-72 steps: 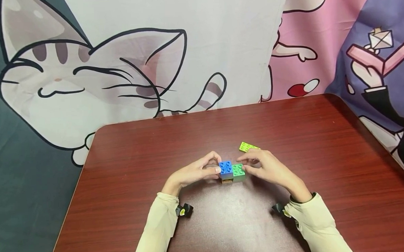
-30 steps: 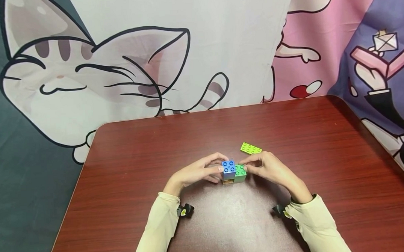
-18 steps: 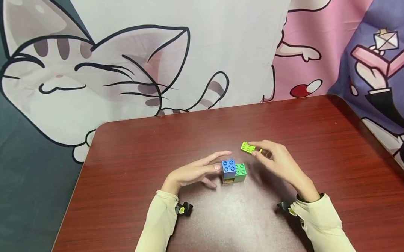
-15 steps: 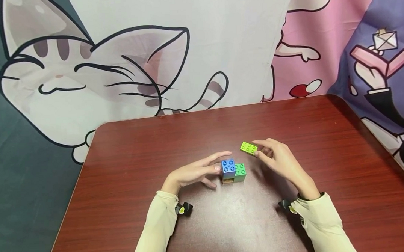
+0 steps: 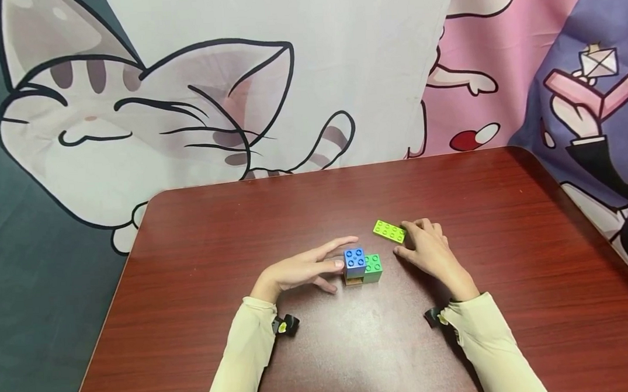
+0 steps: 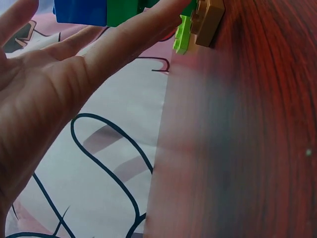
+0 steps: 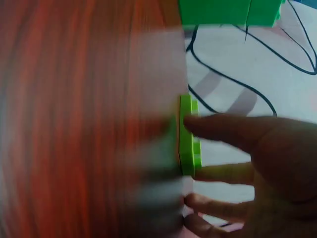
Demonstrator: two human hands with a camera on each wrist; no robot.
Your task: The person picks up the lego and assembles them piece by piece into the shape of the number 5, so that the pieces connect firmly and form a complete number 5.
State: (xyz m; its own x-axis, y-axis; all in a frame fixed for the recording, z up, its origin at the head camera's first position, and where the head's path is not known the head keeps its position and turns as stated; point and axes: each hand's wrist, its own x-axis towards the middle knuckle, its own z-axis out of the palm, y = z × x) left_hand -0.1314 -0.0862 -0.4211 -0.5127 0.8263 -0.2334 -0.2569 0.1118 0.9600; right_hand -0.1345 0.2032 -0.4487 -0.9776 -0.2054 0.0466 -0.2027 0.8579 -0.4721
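Looking down from the head view: left hand [image 5: 296, 270] lies at the left of a small block stack, fingers spread and loose, grip holding nothing. Thumb tip meets or sits just beside the blue block [image 5: 355, 262]; cannot tell which. Green block [image 5: 373, 268] at its right, top lower than the blue one; brown block [image 5: 354, 281] shows beneath. Lime brick [image 5: 389, 232], studs up, lies on the reddish-brown surface [image 5: 241, 222], beyond the stack and a little right. Right hand [image 5: 433, 252] reaches to its right end, fingers bent down, thumb apart; grip slack, not closed round it. Cat-printed backdrop [image 5: 92, 170] behind.

Left wrist view: palm and extended fingers, one crossing in front of the green block. Brown block rests on the surface, the blue highest; lime brick partly hidden behind.

Right wrist view: lime brick flat on the surface, thumb tip overlapping its side, other fingertips down past one end. Thumb contact unclear. Green block cut by the top edge.
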